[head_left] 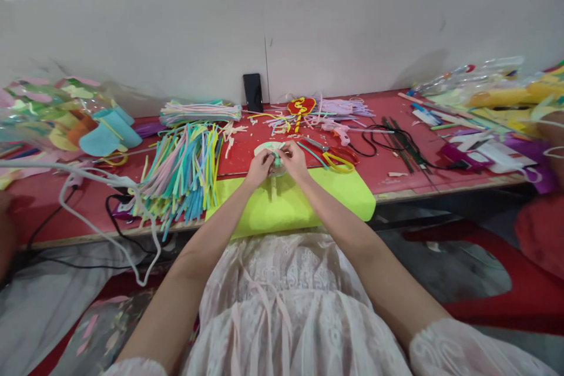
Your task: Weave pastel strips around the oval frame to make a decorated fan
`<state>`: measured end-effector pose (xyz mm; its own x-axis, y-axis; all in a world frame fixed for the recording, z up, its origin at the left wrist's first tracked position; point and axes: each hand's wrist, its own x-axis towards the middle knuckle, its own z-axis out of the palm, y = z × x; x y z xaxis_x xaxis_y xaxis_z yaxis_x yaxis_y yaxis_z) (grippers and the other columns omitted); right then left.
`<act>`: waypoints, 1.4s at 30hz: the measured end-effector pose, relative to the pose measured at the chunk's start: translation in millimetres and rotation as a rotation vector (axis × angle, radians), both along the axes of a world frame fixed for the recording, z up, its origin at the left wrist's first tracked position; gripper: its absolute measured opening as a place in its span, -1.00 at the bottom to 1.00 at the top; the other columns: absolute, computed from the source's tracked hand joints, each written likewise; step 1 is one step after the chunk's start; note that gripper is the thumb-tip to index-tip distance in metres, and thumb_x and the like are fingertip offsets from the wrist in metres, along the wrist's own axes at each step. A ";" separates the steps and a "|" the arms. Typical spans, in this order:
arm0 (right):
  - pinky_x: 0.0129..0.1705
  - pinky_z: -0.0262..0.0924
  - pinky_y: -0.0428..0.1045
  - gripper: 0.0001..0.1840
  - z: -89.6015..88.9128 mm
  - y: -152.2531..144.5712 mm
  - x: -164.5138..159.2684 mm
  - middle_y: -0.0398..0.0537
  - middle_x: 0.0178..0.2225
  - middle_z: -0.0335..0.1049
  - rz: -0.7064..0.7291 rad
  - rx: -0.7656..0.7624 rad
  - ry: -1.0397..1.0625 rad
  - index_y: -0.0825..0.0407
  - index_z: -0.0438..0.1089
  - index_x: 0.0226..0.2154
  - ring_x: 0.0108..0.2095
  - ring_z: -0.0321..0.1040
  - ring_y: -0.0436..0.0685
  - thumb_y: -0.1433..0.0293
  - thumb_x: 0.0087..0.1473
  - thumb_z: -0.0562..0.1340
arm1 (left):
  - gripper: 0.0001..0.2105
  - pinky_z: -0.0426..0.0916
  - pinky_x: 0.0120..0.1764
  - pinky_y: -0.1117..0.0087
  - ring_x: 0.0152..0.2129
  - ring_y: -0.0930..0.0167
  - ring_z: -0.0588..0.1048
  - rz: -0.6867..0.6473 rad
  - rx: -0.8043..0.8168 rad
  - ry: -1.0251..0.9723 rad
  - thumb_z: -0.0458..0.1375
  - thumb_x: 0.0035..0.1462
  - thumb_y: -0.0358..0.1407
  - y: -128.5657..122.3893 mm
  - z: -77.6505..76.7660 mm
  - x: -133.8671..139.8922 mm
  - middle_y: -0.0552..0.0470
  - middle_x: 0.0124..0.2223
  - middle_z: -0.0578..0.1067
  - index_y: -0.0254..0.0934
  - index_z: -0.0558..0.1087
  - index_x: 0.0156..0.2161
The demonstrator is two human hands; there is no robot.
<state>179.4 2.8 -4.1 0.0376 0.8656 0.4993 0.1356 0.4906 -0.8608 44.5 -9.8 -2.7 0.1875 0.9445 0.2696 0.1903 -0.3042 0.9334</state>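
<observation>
My left hand (262, 164) and my right hand (294, 161) meet at the table's front, fingers pinched close together. Between them is a small piece of mint-green pipe cleaner (277, 160). It lies over a pale round disc (264, 147), partly hidden by my fingers. A short light stick (274, 191) shows below the disc, above a bright yellow-green sheet (308, 202). Right of my right hand lie yellow-handled scissors (338, 163). Farther back, a red disc carries a yellow pipe-cleaner figure (301, 107).
Bundled pastel pipe cleaners (185, 164) fill the left side. A black phone (252, 93) leans on the partition. A pink glue gun (341, 134) with a black cord lies to the right. A white cable (150, 211) hangs over the left front edge. Other people's arms show at both sides.
</observation>
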 end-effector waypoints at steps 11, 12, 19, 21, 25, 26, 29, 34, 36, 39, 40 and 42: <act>-0.28 0.21 -0.05 -0.68 3.3 2.2 1.7 -0.14 -0.45 0.32 0.104 -0.024 -0.012 0.02 0.22 -0.39 -0.40 0.28 0.03 0.13 -0.09 0.21 | -0.82 0.17 -0.60 0.55 -0.70 0.58 0.24 -0.087 -0.037 0.043 -0.04 0.13 -0.21 4.1 5.9 -11.4 0.17 -0.61 0.23 -0.28 0.22 -0.41; -0.28 0.21 -0.04 -0.68 3.9 2.4 2.1 -0.14 -0.45 0.32 0.124 -0.028 -0.015 0.02 0.23 -0.39 -0.40 0.29 0.03 0.13 -0.10 0.22 | -0.83 0.17 -0.59 0.54 -0.70 0.58 0.24 -0.094 -0.014 0.077 -0.03 0.13 -0.22 3.3 7.4 -12.8 0.18 -0.62 0.23 -0.27 0.22 -0.41; -0.25 0.27 -0.01 -0.61 8.0 0.2 1.7 -0.11 -0.39 0.38 0.250 -0.146 0.130 0.01 0.34 -0.22 -0.37 0.32 0.03 0.13 -0.09 0.21 | -0.83 0.19 -0.46 0.51 -0.60 0.56 0.25 -0.029 0.141 0.189 -0.03 0.13 -0.28 -3.0 19.3 -18.7 0.15 -0.56 0.25 -0.28 0.21 -0.46; -0.25 0.28 -0.01 -0.59 6.8 1.2 1.1 -0.11 -0.39 0.38 0.299 -0.192 0.185 -0.01 0.34 -0.19 -0.39 0.32 0.02 0.14 -0.10 0.22 | -0.83 0.19 -0.43 0.50 -0.57 0.55 0.26 0.024 0.173 0.179 -0.04 0.14 -0.28 -3.6 20.4 -17.9 0.13 -0.54 0.26 -0.28 0.22 -0.46; -0.18 0.27 0.01 -0.57 1.0 5.7 -0.2 -0.08 -0.31 0.41 0.336 -0.221 0.206 0.01 0.36 -0.24 -0.30 0.33 0.04 0.18 -0.22 0.31 | -0.83 0.20 -0.41 0.49 -0.55 0.53 0.27 0.061 0.165 0.159 -0.04 0.14 -0.28 -2.5 17.3 -14.4 0.12 -0.53 0.26 -0.27 0.21 -0.46; -0.16 0.26 0.01 -0.57 -0.3 6.6 -0.2 -0.07 -0.30 0.41 0.330 -0.215 0.203 0.02 0.37 -0.26 -0.28 0.34 0.05 0.19 -0.24 0.32 | -0.83 0.21 -0.41 0.49 -0.55 0.54 0.27 0.053 0.154 0.147 -0.04 0.14 -0.28 -2.0 16.1 -13.5 0.12 -0.53 0.26 -0.27 0.21 -0.46; -0.12 0.24 0.02 -0.61 -1.7 8.2 0.6 -0.06 -0.31 0.41 0.323 -0.193 0.204 0.04 0.36 -0.31 -0.26 0.34 0.05 0.21 -0.24 0.33 | -0.83 0.23 -0.42 0.49 -0.58 0.55 0.27 0.009 0.098 0.071 -0.04 0.14 -0.28 -0.4 13.8 -11.5 0.13 -0.54 0.26 -0.27 0.20 -0.46; -0.12 0.23 0.03 -0.61 0.2 7.5 3.4 -0.06 -0.33 0.41 0.316 -0.187 0.200 0.04 0.35 -0.31 -0.29 0.34 0.05 0.21 -0.24 0.33 | -0.84 0.24 -0.43 0.49 -0.59 0.56 0.28 -0.048 0.067 -0.032 -0.02 0.13 -0.28 1.1 13.4 -12.0 0.13 -0.54 0.27 -0.28 0.22 -0.45; -0.12 0.23 0.02 -0.60 0.6 7.3 4.3 -0.07 -0.34 0.41 0.312 -0.177 0.193 0.05 0.35 -0.31 -0.29 0.34 0.05 0.22 -0.24 0.33 | -0.84 0.23 -0.44 0.51 -0.60 0.57 0.27 -0.047 0.069 -0.028 -0.02 0.13 -0.29 1.9 13.0 -12.9 0.13 -0.55 0.27 -0.29 0.23 -0.46; -0.13 0.23 0.02 -0.60 0.1 8.3 5.0 -0.08 -0.35 0.41 0.321 -0.170 0.177 0.04 0.34 -0.32 -0.29 0.34 0.06 0.22 -0.25 0.35 | -0.83 0.20 -0.46 0.52 -0.61 0.57 0.25 -0.045 0.048 -0.015 -0.01 0.12 -0.29 4.5 10.7 -13.7 0.14 -0.56 0.24 -0.29 0.23 -0.47; -0.14 0.23 0.02 -0.60 -0.3 8.9 5.0 -0.08 -0.36 0.41 0.321 -0.172 0.178 0.04 0.33 -0.32 -0.29 0.34 0.06 0.23 -0.26 0.35 | -0.83 0.19 -0.47 0.52 -0.62 0.57 0.25 -0.047 0.040 -0.014 -0.01 0.12 -0.30 5.7 9.5 -13.7 0.14 -0.57 0.24 -0.29 0.23 -0.47; -0.14 0.23 0.02 -0.61 -1.3 10.1 4.9 -0.09 -0.36 0.40 0.315 -0.178 0.197 0.04 0.32 -0.34 -0.29 0.34 0.06 0.23 -0.27 0.36 | -0.83 0.20 -0.47 0.52 -0.62 0.57 0.25 -0.046 0.028 -0.004 -0.02 0.12 -0.30 8.1 7.2 -13.6 0.14 -0.56 0.24 -0.28 0.22 -0.47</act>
<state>184.3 12.9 -5.4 -0.1633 0.9223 0.3503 -0.1733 0.3227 -0.9305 30.9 -1.7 4.6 0.2291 0.9272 0.2963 0.1716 -0.3381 0.9253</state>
